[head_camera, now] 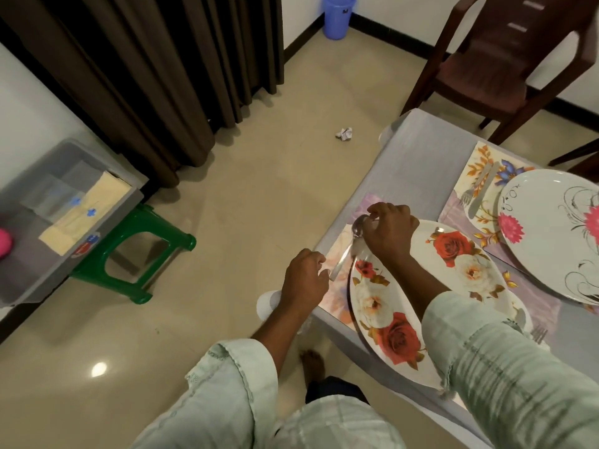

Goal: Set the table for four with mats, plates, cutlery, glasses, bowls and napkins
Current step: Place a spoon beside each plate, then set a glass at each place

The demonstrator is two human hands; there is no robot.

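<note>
Item, tabletop (418, 163): grey covering, its near corner toward us, two places partly laid.

Item, near mat (337, 270): pale floral, at the tabletop's left edge. On it sits the rose plate (453, 270), an oval dish with red and white roses.

Item, spoon (351, 241): lying on the near mat just left of the rose plate, bowl end away from us, handle end toward us.

Item, right hand (390, 230): reaching over the rose plate, fingers curled down onto the spoon's bowl end and pinching it. Pale green sleeve (505, 367) crosses the plate.

Item, left hand (304, 280): at the tabletop's edge, fingers bent, fingertips meeting the spoon's handle end. We cannot tell whether it grips or merely touches.

Item, far mat (479, 163): orange and blue flowers, carrying a fork (470, 192) and a knife (483, 192) side by side, left of a white plate (551, 234) with pink flowers.

Item, second fork (539, 333): partly hidden, right of the rose plate.

Item, surroundings: brown chair (492, 66), dark curtain (162, 76), blue bin (338, 16), crumpled paper (344, 133) on the floor, grey tub (64, 215) on a green stool (136, 254).
</note>
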